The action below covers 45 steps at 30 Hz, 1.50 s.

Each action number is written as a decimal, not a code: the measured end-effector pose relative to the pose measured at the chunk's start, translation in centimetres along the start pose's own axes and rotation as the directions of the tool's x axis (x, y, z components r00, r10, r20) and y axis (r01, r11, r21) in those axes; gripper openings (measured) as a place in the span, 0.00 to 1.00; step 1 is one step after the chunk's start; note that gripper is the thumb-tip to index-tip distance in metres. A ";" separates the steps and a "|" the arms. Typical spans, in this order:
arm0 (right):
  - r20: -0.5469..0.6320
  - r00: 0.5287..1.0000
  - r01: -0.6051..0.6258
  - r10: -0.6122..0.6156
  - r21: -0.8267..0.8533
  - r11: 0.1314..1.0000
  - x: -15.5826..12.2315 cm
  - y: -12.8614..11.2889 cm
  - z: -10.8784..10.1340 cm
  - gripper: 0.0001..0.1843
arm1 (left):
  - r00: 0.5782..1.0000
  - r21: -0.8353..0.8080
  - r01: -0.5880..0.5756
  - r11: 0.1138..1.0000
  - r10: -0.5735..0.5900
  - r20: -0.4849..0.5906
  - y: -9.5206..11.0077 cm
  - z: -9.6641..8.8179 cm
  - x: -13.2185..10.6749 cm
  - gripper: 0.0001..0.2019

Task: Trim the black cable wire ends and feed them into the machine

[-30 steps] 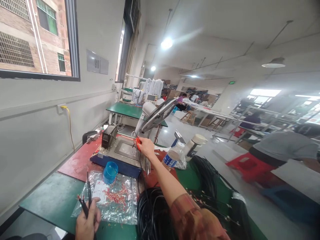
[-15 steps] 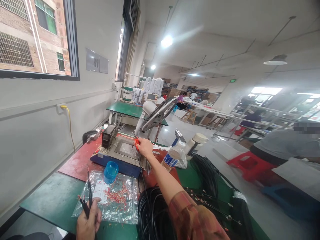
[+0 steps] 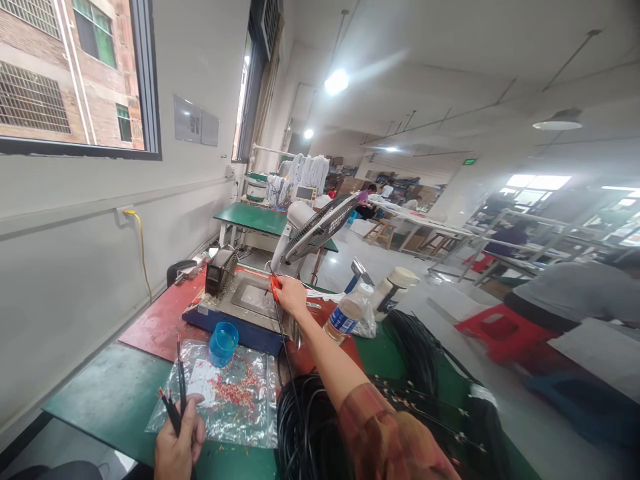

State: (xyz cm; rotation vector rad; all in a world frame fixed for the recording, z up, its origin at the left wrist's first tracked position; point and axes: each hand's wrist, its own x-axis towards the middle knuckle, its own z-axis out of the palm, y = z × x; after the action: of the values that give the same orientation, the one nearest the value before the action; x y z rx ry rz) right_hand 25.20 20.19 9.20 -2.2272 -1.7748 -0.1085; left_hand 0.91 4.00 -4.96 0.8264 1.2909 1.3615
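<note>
At the lower left, my left hand (image 3: 181,437) is closed around several black cable ends (image 3: 173,410) that point upward, with reddish wire tips showing. Beyond it, my right hand (image 3: 291,295) reaches out over the bench with its fingers wrapped round a red-handled tool (image 3: 275,287). The kind of tool is too small to make out. A black cable (image 3: 284,340) runs down from near this hand to a large coil of black cable (image 3: 305,427). Under the reach of both hands lies a clear plastic bag (image 3: 260,427) strewn with small red and yellow bits (image 3: 235,390).
A blue plastic cup (image 3: 223,343) stands on the bag's far edge. Behind it sits a blue-sided machine (image 3: 235,327) with a metal top. A bottle (image 3: 345,312), a white jar (image 3: 397,290) and more black cables (image 3: 415,347) are to the right. A fan (image 3: 320,227) stands beyond.
The whole view has shifted slightly to the right. Both hands keep their holds and stay in nearly the same places.
</note>
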 end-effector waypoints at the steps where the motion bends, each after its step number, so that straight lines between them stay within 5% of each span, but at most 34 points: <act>1: 0.000 1.000 0.001 -0.001 0.000 1.000 0.0 0.0 0.0 0.17 | 1.000 -0.001 -0.002 1.000 0.002 0.002 -0.1 0.0 0.0 0.25; 45: -0.019 0.999 0.044 -0.044 0.018 0.999 0.0 0.0 0.2 0.14 | 0.999 -0.008 0.024 1.000 -0.024 0.029 -0.7 -0.2 0.3 0.27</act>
State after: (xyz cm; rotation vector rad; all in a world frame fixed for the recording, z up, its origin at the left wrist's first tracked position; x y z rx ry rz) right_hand 25.19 20.22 9.01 -2.1677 -1.8078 -0.1210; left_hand 0.82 4.14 -5.75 0.8194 1.2683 1.3313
